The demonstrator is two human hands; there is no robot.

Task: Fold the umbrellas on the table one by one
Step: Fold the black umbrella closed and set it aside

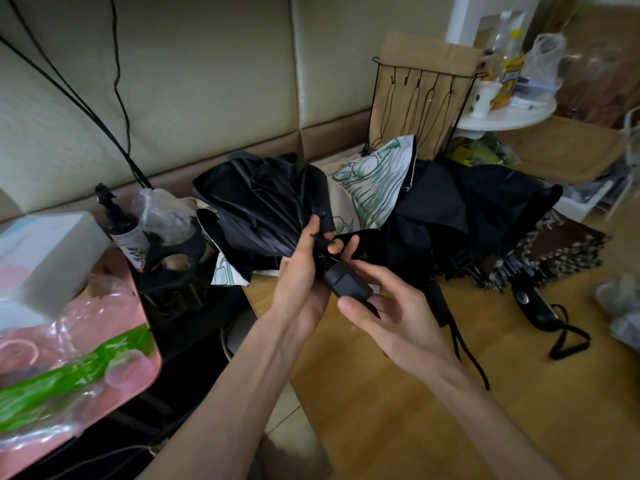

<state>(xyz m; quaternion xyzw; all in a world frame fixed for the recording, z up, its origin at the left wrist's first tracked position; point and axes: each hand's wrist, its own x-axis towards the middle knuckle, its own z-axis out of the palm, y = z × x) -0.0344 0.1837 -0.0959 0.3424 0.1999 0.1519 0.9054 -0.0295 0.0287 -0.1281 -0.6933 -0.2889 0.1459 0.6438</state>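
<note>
Nearest the lens, the right hand [391, 320] was held at lower centre, thumb and forefinger narrowly curled about the black handle [348, 284]. Just left of it, the left hand [303, 268] was clasped round the gathered black umbrella [263, 209], whose long axis ran up-left from the handle, above the wooden table [363, 410] at mid-frame; both hands were equally close.

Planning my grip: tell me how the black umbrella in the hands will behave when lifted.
The black umbrella will probably flop: it hangs in loose, creased folds. Its handle looks hard and smooth, so likely stiff but slippery in the right hand. Gathered in the left hand alone, it seems light.
</note>
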